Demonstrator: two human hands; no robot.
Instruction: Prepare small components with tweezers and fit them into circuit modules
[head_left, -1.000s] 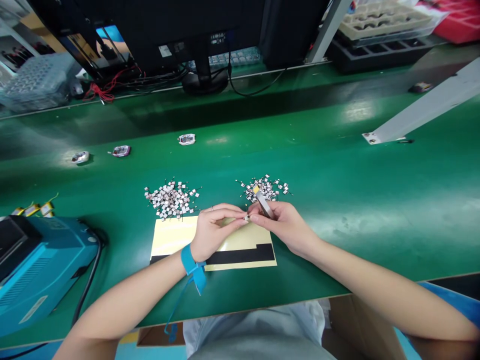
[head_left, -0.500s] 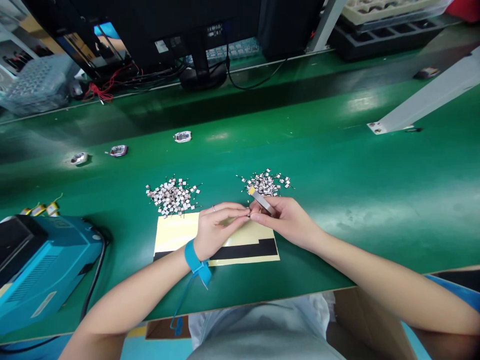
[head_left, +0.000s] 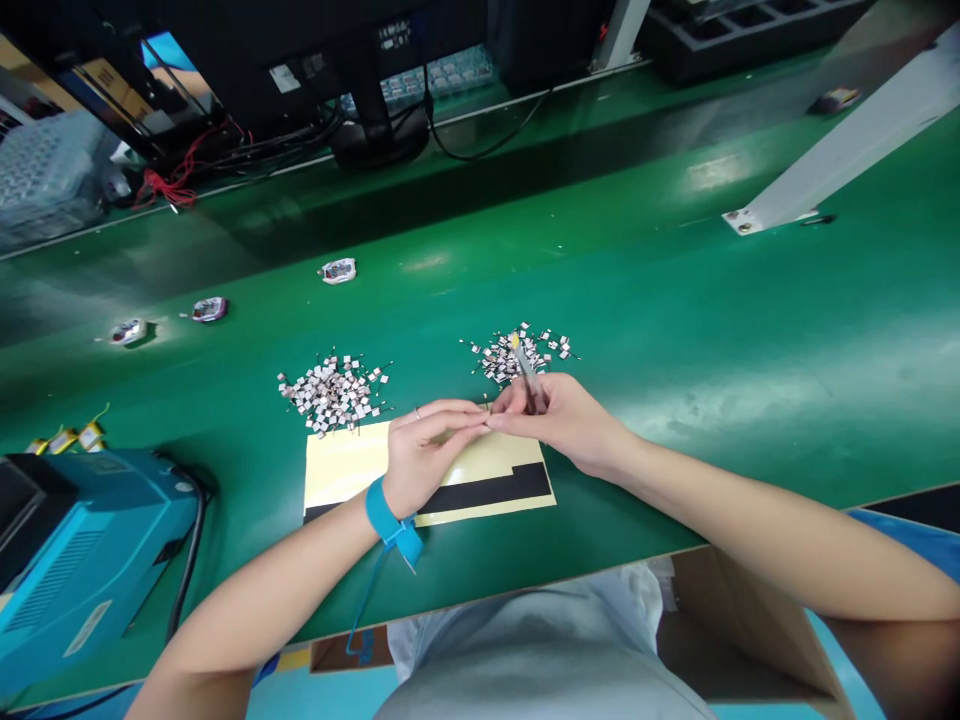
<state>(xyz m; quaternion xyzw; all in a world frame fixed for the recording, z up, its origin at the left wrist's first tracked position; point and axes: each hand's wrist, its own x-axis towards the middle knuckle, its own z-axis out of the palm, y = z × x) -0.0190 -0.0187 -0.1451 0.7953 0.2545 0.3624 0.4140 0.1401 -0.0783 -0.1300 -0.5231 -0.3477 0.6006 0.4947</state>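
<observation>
Here green bench (head_left: 675,340) stretches from hands (head_left: 420,455) to monitor (head_left: 337,35)

On the counter (head_left: 675,330), a sheet (head_left: 341,465) is lying near the front edge; behind it, a pile of small parts (head_left: 332,392) is sitting to the left and a second pile (head_left: 496,357) to the right. Left of the sheet, a machine (head_left: 97,540) is standing; farther back, a monitor (head_left: 337,30).

Bright foreground | glare on green bench (head_left: 652,300), right | shadow band before monitor (head_left: 322,35) | edges stretched
</observation>
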